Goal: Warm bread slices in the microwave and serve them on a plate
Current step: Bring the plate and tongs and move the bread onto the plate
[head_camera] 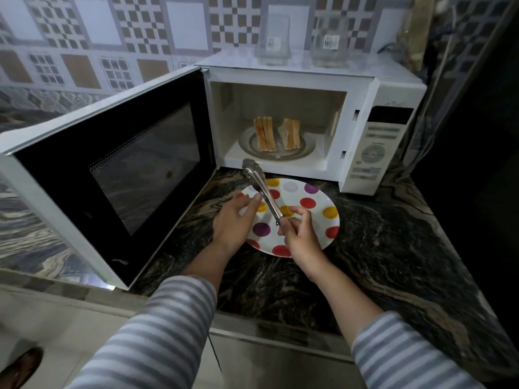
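- Nearest are two striped sleeves reaching forward over the dark veined worktop (pixel 379 248), which puts both hands directly in front of the oven's mouth.
- The right hand (pixel 300 234) is pinched closed on the hinge end of the metal tongs (pixel 262 189). Holding them by the far end gives the most reach, so the fingers need not enter a cavity that is probably warm.
- The left hand (pixel 234 220) lies with fingers loosely spread on the near-left rim of the plate (pixel 323 197) and grips nothing. I judge it is steadying the plate, or touching the tongs' arms; which one is unclear.
- The plate is white with red, yellow and purple dots. It sits bare on the worktop just before the microwave (pixel 359 130), close enough for a short carry from cavity to plate.
- The tongs slant up over the plate, their scalloped tips pressed together just short of the cavity sill.
- The microwave door (pixel 112 175) is swung fully open to the left, leaving the way in clear.
- The bread slices (pixel 276 133) stand on edge on the glass turntable (pixel 306 148) in two small bunches, apart from each other. Their crusts are pale tan, with no scorching visible.
- None is served yet.
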A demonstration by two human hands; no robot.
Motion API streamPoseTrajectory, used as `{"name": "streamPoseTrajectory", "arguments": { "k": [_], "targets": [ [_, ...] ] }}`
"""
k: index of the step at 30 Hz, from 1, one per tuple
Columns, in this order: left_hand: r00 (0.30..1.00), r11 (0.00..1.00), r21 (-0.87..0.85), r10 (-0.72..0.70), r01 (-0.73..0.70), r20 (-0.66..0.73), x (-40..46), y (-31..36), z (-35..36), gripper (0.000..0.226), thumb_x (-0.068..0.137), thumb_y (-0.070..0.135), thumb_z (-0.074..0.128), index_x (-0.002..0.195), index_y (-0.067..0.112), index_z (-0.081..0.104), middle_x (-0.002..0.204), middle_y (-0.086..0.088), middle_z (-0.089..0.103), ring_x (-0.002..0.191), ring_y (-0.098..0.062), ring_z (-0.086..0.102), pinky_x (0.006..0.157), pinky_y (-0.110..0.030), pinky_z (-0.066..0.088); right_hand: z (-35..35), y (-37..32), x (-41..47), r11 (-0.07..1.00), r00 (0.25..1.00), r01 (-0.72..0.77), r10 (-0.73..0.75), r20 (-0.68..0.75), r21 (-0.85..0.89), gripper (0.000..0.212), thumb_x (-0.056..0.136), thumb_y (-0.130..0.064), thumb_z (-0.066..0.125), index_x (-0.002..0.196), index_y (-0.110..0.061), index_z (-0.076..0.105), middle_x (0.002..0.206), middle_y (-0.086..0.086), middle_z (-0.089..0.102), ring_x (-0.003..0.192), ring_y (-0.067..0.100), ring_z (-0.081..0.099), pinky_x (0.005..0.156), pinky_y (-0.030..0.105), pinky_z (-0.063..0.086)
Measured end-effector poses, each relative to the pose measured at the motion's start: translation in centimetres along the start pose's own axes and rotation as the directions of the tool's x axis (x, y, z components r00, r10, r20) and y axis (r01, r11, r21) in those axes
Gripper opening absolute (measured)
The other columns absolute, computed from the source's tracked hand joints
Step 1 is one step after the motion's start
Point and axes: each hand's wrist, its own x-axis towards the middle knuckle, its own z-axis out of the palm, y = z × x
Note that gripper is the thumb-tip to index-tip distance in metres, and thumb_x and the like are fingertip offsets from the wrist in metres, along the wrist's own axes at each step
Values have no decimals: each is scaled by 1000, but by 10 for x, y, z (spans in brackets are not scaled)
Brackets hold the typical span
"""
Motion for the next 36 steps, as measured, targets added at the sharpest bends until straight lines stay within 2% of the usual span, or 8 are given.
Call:
{"name": "streamPoseTrajectory", "arguments": {
  "k": [4,8,12,17,23,27,31,36],
  "targets": [
    [992,960,-256,-91,111,87,0,19,4,50,83,64,57,100,21,75,105,3,72,102,-13,64,92,-30,49,3,-6,-1,998,999,34,-33,24,-55,34,99,-27,47,130,-19,34,88,-8,61,82,5,56,69,15,42],
    [991,952,-278,-110,128,79,1,23,2,37,88,50,60,100,18,75,89,11,66,87,-3,59,66,-13,39,-1,-12,-1,990,998,20,-11,63,-143,34,100,-34,43,132,-23,37,102,-4,61,90,9,58,71,18,42],
    [985,930,-333,-117,152,123,-1,22,2,36,87,47,63,104,17,75,97,7,71,91,-4,63,75,-18,44,-5,-19,6,962,990,-38,73,120,-272,42,101,-44,34,130,-20,50,114,-2,59,105,16,56,85,28,43],
    [989,942,-314,-84,119,123,-2,21,1,35,87,49,62,99,19,76,98,4,74,99,-11,66,82,-22,48,1,-22,13,980,961,-153,178,212,-126,33,101,-33,43,118,-9,57,78,4,63,66,17,62,72,33,53],
    [999,993,114,39,-43,34,5,3,-11,50,93,56,45,127,23,60,134,4,58,124,-18,51,97,-26,37,-2,-26,24,965,980,-113,147,132,-237,20,99,-33,47,105,-15,53,77,4,59,59,16,57,57,26,46],
    [987,821,547,126,-161,102,9,-33,-28,67,90,67,36,146,31,35,154,5,34,143,-16,25,118,-45,17,-13,-35,36,901,996,-19,56,72,-434,26,97,-42,47,96,-17,52,77,1,59,66,17,56,60,30,43],
    [977,726,660,81,-195,199,9,-60,-34,81,83,77,19,152,37,7,161,9,8,148,-12,3,119,-50,1,-18,-50,54,818,1000,9,-1,14,-575,38,94,-49,49,105,-13,53,88,3,60,84,27,60,65,32,41],
    [977,711,673,100,-201,187,11,-67,-30,78,81,79,12,150,45,2,161,11,9,148,-11,3,119,-51,0,-19,-62,90,698,990,-65,-43,-132,-713,56,92,-55,48,114,-4,51,112,15,61,102,36,58,68,33,39]
  ]
}}
